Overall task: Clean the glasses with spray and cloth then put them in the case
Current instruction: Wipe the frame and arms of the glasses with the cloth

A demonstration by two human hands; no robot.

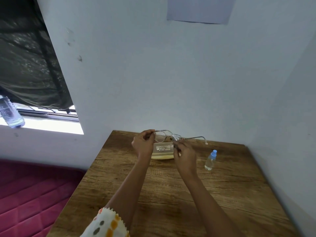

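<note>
Thin metal-framed glasses (161, 136) hang in the air over the far end of the wooden table (171, 194). My left hand (143, 144) pinches their left side. My right hand (184, 153) grips the frame near the right lens, and one temple arm (196, 138) sticks out to the right. Directly below the glasses lies a beige case (163, 151) with printed text on its top. A small clear spray bottle (211, 159) with a blue cap stands to the right of my right hand. No cloth can be made out.
The table stands in a corner, with pale walls behind and on the right. A dark red mattress (30, 194) lies to the left. A water bottle (11, 112) rests on the window sill at far left.
</note>
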